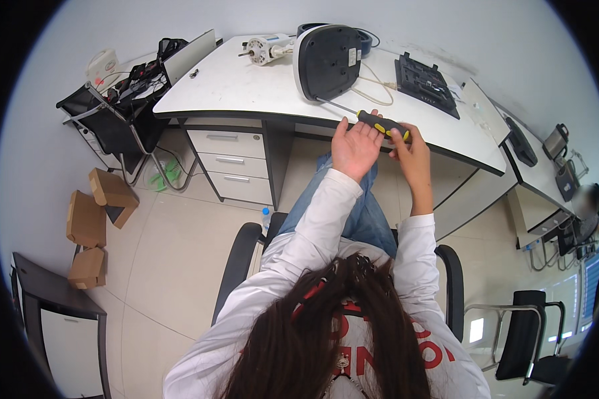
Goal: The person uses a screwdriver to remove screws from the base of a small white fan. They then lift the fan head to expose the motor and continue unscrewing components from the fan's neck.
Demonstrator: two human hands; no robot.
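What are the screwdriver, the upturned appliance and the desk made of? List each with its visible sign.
Screwdriver: thin, bright metal shaft; black handle with yellow inserts, likely plastic or rubber, held in the right hand.
Upturned appliance: smooth white shell with a matt black base, probably moulded plastic.
Desk: flat white top with a dark edge, seemingly laminated board; the look leaves it open.

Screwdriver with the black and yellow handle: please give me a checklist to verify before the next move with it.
1. Right hand grips the black and yellow screwdriver by its handle: ok.
2. Left hand steadies it, open under the handle: ok.
3. Tip sits at the upturned base of the black and white appliance: ok.
4. Tip seated in a screw: cannot tell.
5. Appliance rests fully on the white desk: ok.
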